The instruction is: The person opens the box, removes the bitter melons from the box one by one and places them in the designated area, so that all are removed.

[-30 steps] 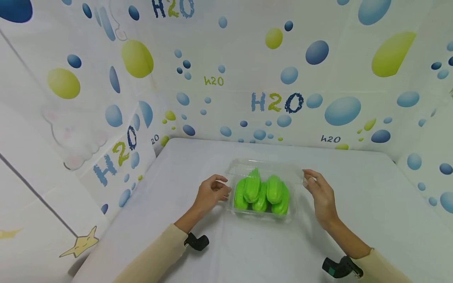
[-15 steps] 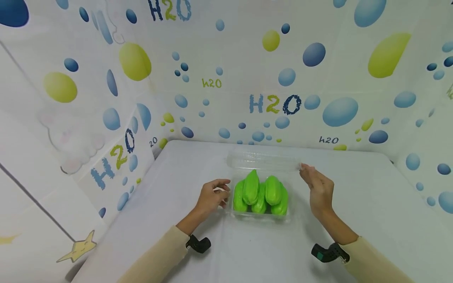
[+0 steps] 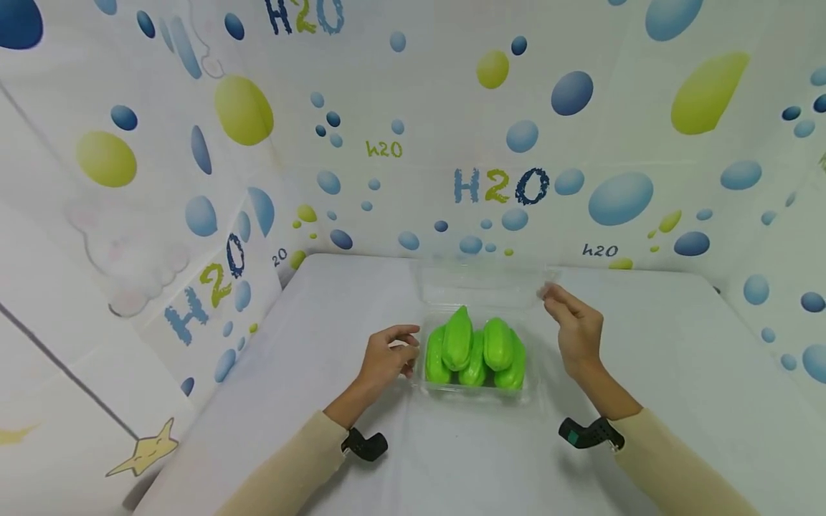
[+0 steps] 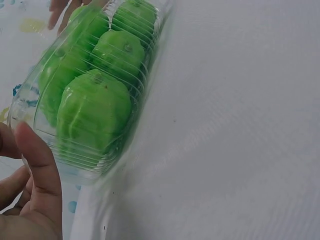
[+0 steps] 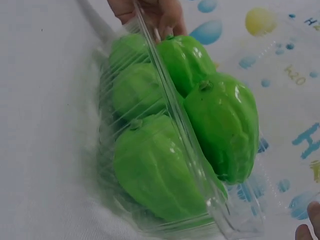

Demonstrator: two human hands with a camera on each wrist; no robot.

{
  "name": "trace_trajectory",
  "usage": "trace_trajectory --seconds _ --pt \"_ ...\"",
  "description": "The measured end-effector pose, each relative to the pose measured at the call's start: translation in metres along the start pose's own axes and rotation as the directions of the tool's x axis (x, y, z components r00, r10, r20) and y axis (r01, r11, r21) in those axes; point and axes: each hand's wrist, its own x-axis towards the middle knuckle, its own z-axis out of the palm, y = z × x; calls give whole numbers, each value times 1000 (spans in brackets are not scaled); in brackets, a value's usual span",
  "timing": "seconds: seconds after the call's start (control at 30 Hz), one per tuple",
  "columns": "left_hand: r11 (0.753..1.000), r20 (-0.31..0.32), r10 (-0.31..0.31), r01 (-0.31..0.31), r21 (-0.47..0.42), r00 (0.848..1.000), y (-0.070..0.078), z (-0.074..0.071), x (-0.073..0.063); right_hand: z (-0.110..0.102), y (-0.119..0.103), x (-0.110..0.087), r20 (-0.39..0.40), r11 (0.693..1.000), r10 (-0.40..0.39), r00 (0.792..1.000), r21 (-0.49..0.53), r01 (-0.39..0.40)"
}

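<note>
Five green fruits [image 3: 497, 347] lie in a clear box [image 3: 474, 393] near the far edge of the desk [image 3: 426, 473], slightly closer to the far left corner than to the far right one. Three form a lower row, and two rest above the gaps between them, a layering that probably saves room and keeps the upper pair from rolling. All are laid front to back, roughly across the box's shorter side, perhaps because its long side lets them sit side by side.

The lid [image 3: 480, 285] stands raised along the box's far side, tilted up towards the desk's far edge, so the fruits are uncovered from above. The right hand [image 3: 576, 326] grasps it, fingertips pinching its right corner, likely because so thin a sheet would swing if let go, and a grip at the corner keeps the arm out over the desk's right half.

The left hand [image 3: 387, 352] is released, fingers loosely bent at the box's left edge, seemingly to steady so light a container; how firmly they press, I cannot tell.
</note>
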Motion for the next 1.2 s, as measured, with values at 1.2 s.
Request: trace_trajectory --seconds 1.2 --pt "995 -33 -42 39 -89 999 -10 -1 -3 -12 44 12 502 909 377 778 -38 -415"
